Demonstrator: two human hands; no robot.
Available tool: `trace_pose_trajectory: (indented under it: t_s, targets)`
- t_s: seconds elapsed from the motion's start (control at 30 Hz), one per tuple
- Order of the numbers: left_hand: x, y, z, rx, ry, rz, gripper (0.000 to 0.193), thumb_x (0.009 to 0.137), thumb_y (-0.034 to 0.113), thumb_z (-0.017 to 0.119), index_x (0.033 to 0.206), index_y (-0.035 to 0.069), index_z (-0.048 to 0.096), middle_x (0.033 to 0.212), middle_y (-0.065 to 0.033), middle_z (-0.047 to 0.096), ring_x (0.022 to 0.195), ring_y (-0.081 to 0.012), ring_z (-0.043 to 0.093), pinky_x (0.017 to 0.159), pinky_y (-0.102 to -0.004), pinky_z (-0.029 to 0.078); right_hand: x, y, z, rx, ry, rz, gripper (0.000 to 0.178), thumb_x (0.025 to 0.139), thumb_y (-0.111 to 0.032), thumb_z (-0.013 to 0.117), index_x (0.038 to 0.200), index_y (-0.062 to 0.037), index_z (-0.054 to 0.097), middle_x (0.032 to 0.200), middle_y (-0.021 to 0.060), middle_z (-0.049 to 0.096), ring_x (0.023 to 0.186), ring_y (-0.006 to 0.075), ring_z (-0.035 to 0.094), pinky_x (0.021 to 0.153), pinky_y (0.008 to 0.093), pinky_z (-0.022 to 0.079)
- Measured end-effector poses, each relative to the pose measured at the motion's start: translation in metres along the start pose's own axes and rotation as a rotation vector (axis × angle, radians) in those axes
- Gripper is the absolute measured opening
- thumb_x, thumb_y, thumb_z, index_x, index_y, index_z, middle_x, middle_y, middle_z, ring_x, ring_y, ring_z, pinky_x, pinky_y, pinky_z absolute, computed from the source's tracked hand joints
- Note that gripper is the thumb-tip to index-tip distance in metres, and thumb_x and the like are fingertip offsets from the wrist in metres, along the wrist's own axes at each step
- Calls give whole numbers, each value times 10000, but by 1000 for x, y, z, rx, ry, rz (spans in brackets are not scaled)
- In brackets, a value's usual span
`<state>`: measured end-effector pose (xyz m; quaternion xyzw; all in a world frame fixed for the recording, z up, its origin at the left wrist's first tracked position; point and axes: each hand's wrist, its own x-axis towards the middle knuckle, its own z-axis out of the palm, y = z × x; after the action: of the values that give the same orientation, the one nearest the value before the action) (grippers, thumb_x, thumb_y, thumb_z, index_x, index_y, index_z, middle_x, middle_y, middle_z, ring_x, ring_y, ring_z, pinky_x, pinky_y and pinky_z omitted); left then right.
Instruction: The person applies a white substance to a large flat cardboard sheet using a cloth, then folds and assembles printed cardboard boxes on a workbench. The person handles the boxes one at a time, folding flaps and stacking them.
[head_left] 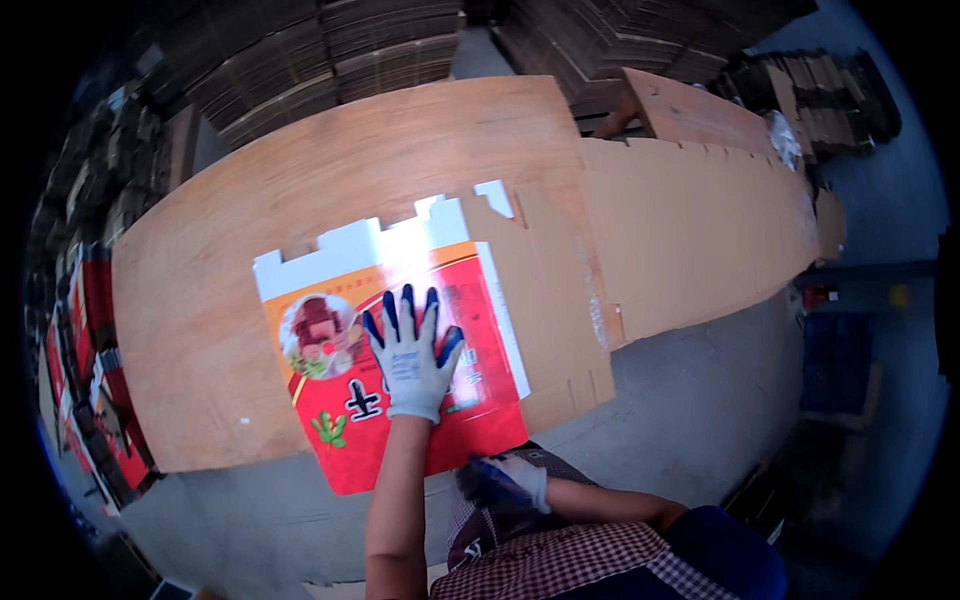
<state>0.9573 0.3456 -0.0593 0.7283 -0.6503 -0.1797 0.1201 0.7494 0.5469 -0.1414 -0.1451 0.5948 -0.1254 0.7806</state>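
A flat printed carton blank (400, 360), red and orange with white flaps, lies at the near middle of the wooden table. Its lower edge hangs past the table's front edge. My left hand (410, 360), in a white glove with blue fingertips, is pressed flat on it with fingers spread. Close to my apron (560, 560), just below the blank's lower right corner, is my right hand (508, 482). It wears the same kind of glove, but its fingers are blurred and I cannot make out anything in them.
The wooden table (200, 330) has brown cardboard (690, 230) covering its right part. A small white scrap (494, 198) lies beyond the blank. Tall cardboard stacks (390, 45) stand behind. Red printed cartons (95, 300) are at the left, a blue crate (838, 360) at the right.
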Motion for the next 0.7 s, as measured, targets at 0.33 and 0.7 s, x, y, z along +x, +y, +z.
trace_pose_trajectory:
  t_s: [0.33, 0.7]
  targets:
    - [12, 13, 21, 168, -14, 22, 768, 901, 567, 620, 1566, 260, 387, 1670, -100, 224, 1549, -398, 108, 1221, -640, 32, -29, -131, -183, -361, 887, -700, 380, 1082, -241, 496, 1351, 8, 596, 1211, 116, 678, 1070, 176, 638, 951, 334, 513]
    - [9, 3, 13, 177, -67, 5, 677, 894, 567, 632, 1504, 312, 484, 1667, -131, 217, 1536, -430, 124, 1209, -668, 27, -22, -276, -60, -803, 390, -1058, 392, 973, -116, 543, 1347, -20, 613, 1103, 184, 669, 997, 288, 659, 900, 388, 525]
